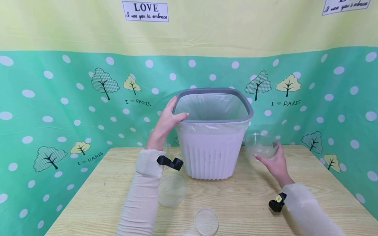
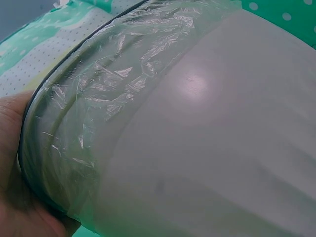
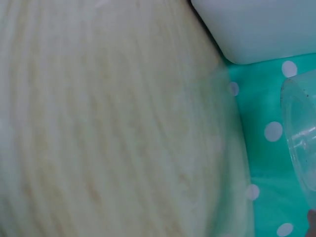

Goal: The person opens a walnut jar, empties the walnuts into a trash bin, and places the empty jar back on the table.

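A white ribbed trash bin (image 1: 211, 154) with a grey rim stands on the table, lined with a thin clear bag (image 2: 118, 79). My left hand (image 1: 169, 118) grips the bin's rim at its left side, thumb over the front edge. To the right of the bin, my right hand (image 1: 274, 162) holds a clear round plastic bowl (image 1: 260, 146) by its right side, raised off the table. In the right wrist view only part of that bowl (image 3: 303, 133) shows at the right edge, with a fingertip just below it.
A large clear round lid (image 1: 172, 191) lies in front of the bin, beside my left sleeve. Nearer the front is a smaller clear lid (image 1: 206, 221). Another clear container (image 1: 166, 152) is mostly hidden behind my left wrist. A polka-dot curtain (image 1: 124, 124) hangs around the wooden table (image 1: 251, 203).
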